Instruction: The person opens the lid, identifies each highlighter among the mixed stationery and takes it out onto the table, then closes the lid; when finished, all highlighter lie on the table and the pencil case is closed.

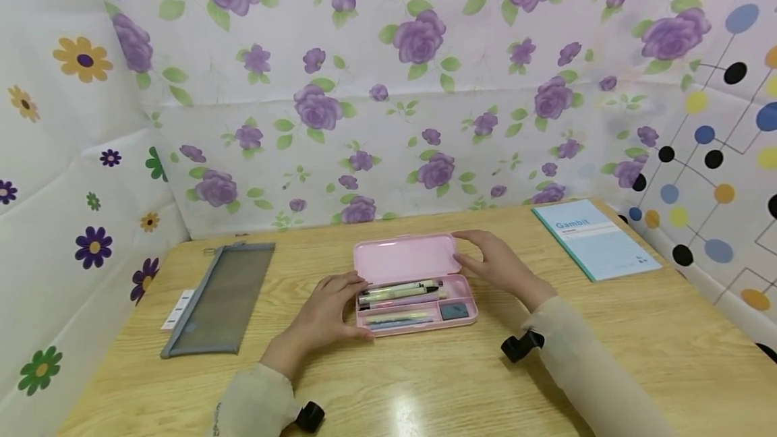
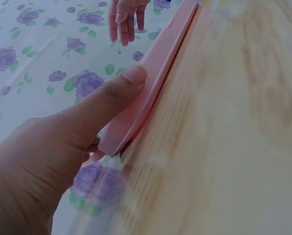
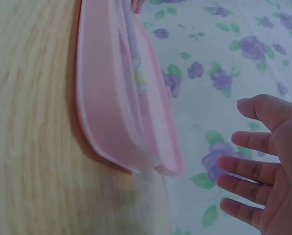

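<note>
A pink pencil case (image 1: 467, 319) lies on the table with its lid (image 1: 405, 258) swung back. Several pens (image 1: 400, 295) fill its upper compartment, slim sticks lie in the lower one, and a dark grey eraser (image 1: 454, 311) sits at the lower right. My left hand (image 1: 328, 309) grips the case's left end, its thumb (image 2: 128, 81) against the front wall and the other fingers round the far side. By the lid's right edge is my right hand (image 1: 500, 265); in the right wrist view its fingers (image 3: 248, 169) are spread, with nothing in them.
A grey mesh zip pouch (image 1: 227, 302) lies at the left, with a white card (image 1: 179, 309) showing at its left edge. At the back right lies a light blue notebook (image 1: 597, 238). A flowered cloth (image 1: 376, 93) hangs behind the table.
</note>
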The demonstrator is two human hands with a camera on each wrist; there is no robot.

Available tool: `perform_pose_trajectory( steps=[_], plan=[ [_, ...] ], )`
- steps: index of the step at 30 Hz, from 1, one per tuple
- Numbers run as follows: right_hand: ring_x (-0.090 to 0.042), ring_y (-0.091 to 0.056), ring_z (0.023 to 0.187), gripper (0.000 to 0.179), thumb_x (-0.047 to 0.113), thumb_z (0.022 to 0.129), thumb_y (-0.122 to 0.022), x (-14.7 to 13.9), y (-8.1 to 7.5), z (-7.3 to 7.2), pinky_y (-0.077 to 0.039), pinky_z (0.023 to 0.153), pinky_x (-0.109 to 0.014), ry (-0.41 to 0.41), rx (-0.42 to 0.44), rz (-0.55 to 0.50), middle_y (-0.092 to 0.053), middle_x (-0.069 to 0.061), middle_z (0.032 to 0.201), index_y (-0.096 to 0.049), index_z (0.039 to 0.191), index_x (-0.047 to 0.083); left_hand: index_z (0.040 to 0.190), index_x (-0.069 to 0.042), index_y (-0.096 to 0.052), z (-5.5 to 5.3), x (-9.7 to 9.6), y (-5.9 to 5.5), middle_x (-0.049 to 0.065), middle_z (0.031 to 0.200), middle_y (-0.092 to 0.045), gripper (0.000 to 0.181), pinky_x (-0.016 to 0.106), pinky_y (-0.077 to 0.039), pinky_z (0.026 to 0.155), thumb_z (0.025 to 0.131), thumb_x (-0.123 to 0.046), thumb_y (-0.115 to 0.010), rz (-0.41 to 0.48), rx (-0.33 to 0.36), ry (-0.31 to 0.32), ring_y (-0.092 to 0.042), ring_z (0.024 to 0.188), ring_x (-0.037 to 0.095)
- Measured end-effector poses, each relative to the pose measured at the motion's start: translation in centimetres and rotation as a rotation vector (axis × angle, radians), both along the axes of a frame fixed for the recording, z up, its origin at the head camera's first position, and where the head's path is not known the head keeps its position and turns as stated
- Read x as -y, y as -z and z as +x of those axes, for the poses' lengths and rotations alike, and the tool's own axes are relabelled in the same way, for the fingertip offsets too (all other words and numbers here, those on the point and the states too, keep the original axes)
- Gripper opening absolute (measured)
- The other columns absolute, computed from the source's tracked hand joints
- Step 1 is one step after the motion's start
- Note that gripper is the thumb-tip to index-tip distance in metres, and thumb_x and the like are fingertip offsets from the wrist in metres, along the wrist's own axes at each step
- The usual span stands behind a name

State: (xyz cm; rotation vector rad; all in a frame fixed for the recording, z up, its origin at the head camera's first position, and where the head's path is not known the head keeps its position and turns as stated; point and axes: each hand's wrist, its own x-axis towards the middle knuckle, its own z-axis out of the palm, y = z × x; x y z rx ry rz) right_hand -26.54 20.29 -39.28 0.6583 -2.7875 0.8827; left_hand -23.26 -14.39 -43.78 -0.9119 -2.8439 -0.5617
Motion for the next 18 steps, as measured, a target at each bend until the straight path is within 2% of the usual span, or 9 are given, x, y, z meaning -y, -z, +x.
perform_pose_trajectory(
  steps=[10, 18],
  plan=[
    [-0.033, -0.057, 0.117, 0.045, 0.030, 0.095, -0.062, -0.2, -2.2, 2.0, -0.050, 0.094, -0.051, -0.067, -0.034, -0.006, -0.059, -0.013, 0.133, -0.056, 0.133, 0.008, 0.139, -0.020, -0.053, 0.2, -0.1, 0.3, 0.007, 0.144, -0.049, 0.091, 0.053, -0.030, 0.114, 0.063, -0.063, -0.079, 0.026, 0.013, 0.001, -0.042, 0.136, 0.029],
    [-0.026, -0.062, 0.105, 0.036, 0.027, 0.093, -0.065, -0.1, -2.9, 3.3, -0.054, 0.087, -0.044, -0.086, -0.063, 0.020, -0.065, -0.009, 0.120, -0.062, 0.124, 0.009, 0.138, -0.020, -0.053, 0.0, -0.3, 0.1, 0.006, 0.145, -0.048, 0.091, 0.053, -0.030, 0.114, 0.062, -0.063, -0.079, 0.029, 0.020, 0.000, -0.042, 0.136, 0.030]
  ],
)
